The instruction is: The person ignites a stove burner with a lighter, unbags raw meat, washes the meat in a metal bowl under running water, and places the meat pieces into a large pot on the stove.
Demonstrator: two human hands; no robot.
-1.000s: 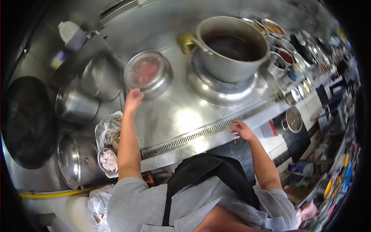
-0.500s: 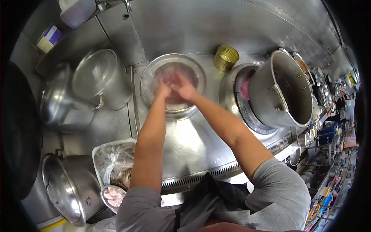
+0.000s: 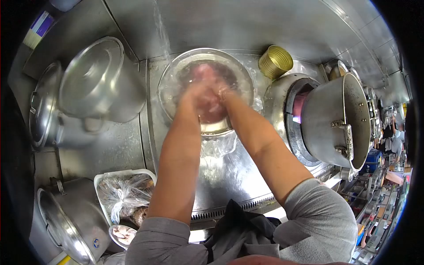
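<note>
A round metal basin (image 3: 165, 99) full of water stands on the steel counter. Both my left hand (image 3: 194, 90) and my right hand (image 3: 221, 88) are in it, smeared by motion and partly under water. Around them is a dark reddish mass (image 3: 212, 112), maybe meat, too blurred to name. Whether my fingers are closed on it is hidden. A stream of running water (image 3: 161, 33) falls near the basin's back left rim. Water has spread over the counter in front of the basin.
A large stockpot (image 3: 327, 123) sits over a lit burner (image 3: 298, 106) on the right. A gold tin can (image 3: 276, 62) stands behind it. Lidded pots (image 3: 104, 84) are on the left. Below them, a white tub (image 3: 152, 174) holds bagged food beside a small bowl (image 3: 121, 236) of pale pieces.
My hands have pushed deeper into the basin and the reddish mass has shifted about. Water now spills over the front rim. The view has tilted, and the tap spout has left it.
</note>
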